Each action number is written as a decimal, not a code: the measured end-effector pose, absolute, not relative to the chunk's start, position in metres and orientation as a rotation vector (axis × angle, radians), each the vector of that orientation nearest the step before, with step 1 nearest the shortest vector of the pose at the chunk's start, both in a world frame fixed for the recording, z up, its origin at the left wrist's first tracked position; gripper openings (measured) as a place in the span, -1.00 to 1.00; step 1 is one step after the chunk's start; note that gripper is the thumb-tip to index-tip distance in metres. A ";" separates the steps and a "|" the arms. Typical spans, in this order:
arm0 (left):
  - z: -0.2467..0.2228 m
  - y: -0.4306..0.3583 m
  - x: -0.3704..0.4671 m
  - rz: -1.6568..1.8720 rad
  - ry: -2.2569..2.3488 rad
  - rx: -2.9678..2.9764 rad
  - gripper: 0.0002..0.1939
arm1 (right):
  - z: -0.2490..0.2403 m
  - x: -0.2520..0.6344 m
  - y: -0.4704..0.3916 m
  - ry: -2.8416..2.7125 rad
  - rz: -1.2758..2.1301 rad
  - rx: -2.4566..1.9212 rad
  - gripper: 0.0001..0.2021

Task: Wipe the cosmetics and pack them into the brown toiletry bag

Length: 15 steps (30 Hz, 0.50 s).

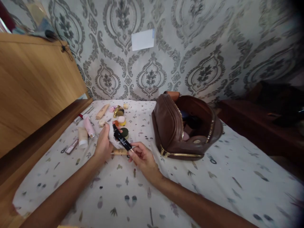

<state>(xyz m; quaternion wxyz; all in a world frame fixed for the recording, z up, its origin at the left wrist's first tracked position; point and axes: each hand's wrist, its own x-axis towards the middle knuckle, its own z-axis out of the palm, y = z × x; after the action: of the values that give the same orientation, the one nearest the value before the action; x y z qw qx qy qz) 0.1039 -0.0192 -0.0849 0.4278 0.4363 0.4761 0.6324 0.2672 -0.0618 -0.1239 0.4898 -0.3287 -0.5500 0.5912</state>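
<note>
My right hand pinches the lower end of a slim black cosmetic tube, which tilts up to the left. My left hand grips a crumpled white wipe against the tube's upper part. Its fingers are partly hidden behind the wipe. Just beyond the hands lie a dark round pot, a pale pink round item and a gold-and-dark item. Left of my left hand are a pink tube, a cream tube with a white cap and a small slim tube.
An unzipped brown leather bag stands on the right of the patterned white cloth, with dark items inside. A beige tube lies at the back left. Wooden furniture borders the left, and a patterned wall rises behind.
</note>
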 end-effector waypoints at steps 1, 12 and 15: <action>-0.085 -0.023 0.110 1.556 1.159 1.064 -0.49 | -0.123 0.267 -0.064 -1.364 1.446 -0.797 -0.76; -0.085 -0.044 0.125 1.363 1.011 1.044 -0.48 | -0.122 0.267 -0.067 -1.370 1.606 -0.694 -0.71; -0.095 -0.051 0.130 1.127 0.949 1.064 -0.49 | -0.122 0.268 -0.063 -1.317 1.707 -0.609 -0.60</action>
<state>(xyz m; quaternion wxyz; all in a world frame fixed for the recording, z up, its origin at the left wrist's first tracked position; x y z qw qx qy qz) 0.1296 -0.0506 -0.0947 0.6148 0.4616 0.4120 0.4890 0.2681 -0.0629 -0.1219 0.4354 -0.2447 -0.5292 0.6859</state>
